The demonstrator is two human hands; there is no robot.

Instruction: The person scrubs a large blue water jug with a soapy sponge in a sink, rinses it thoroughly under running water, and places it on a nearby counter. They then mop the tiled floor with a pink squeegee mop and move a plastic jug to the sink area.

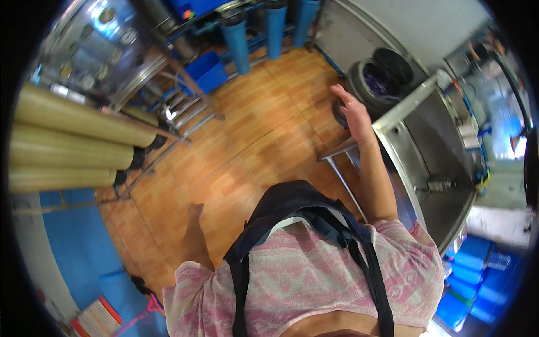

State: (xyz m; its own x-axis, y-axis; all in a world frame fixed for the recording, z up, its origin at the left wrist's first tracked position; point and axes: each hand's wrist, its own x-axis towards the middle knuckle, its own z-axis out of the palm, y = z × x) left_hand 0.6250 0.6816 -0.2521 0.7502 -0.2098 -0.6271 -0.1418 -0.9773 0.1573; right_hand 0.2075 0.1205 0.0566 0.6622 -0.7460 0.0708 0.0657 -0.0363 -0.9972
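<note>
My right hand [355, 115] is raised ahead and to the right, fingers stretched out and holding nothing. It is nearest to the left rim of a stainless steel sink [415, 135] and a dark bin [362, 84] with purple stuff inside. Low at my left side hangs my left hand [195, 213], over the wood-patterned tile floor [247, 151]. Its fingers are blurred, and I see no object in it. A dark apron [292, 196] with black straps covers my front.
Long yellowish cylinders [73, 143] on a metal frame line the left, below a panel with gauges [128, 36]. Blue filter housings [274, 31] and a blue crate [206, 73] stand ahead. Blue containers [471, 264] are behind the sink at right.
</note>
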